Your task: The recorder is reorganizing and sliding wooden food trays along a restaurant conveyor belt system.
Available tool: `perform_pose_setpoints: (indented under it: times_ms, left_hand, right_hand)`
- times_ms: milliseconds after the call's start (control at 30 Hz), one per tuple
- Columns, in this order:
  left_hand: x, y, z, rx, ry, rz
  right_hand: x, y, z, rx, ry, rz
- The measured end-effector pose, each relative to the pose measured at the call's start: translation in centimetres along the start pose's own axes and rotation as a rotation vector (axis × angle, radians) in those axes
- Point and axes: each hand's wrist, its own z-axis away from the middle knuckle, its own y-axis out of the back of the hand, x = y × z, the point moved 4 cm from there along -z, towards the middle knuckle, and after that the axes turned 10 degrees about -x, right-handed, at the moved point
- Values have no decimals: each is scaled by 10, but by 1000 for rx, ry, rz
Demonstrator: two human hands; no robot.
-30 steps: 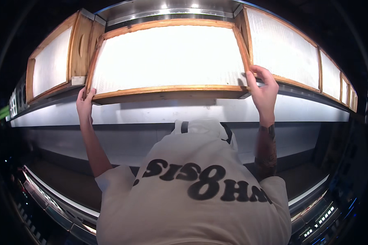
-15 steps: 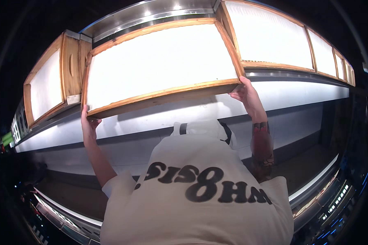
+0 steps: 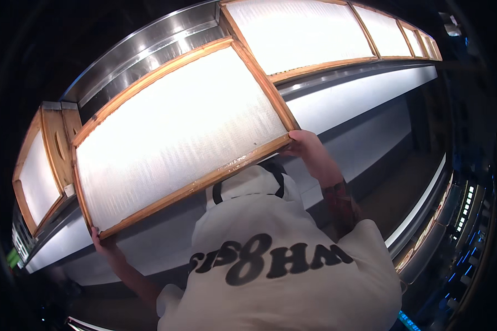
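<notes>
Both my hands hold a wide wooden-framed panel (image 3: 176,127) with a bright white, finely ribbed sheet inside the frame. My left hand (image 3: 106,243) grips its near left corner, the thumb against the frame edge and the other fingers partly hidden below. At the near right corner, my right hand (image 3: 310,154) grips the wood, with fingers curled under it. The panel tilts, its left end lower in the picture than its right. Beyond its far edge a shiny metal recess (image 3: 149,55) shows.
More white wooden-framed panels (image 3: 306,36) run in a row to the right. At the left stands a wooden box (image 3: 55,149) with a slot cut in its side. A pale metal ledge (image 3: 364,99) passes below the row. My white printed shirt (image 3: 281,237) fills the lower middle.
The held panel has come nearer to me and tilted down at its left. More of the metal recess shows behind it. The whole view has turned, so the surroundings sit differently.
</notes>
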Motion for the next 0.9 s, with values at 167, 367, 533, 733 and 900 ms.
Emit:
perform_pose_setpoints:
  times_ms: [167, 367, 533, 733, 900]
  left_hand:
    - [11, 41, 28, 40, -194, 3]
    - [37, -21, 57, 38, -463, -286]
    - [38, -169, 44, -240, -164, 193]
    - [39, -362, 65, -366, -123, 94]
    - [35, -477, 75, -441, -163, 113]
  right_hand:
    - [-42, -16, 34, -15, 126, -5]
    - [-87, 55, 38, -1, 286, -26]
    - [-112, 161, 12, 58, 369, -61]
    - [-142, 312, -10, 204, 354, -108]
    - [-204, 416, -27, 138, 346, -11]
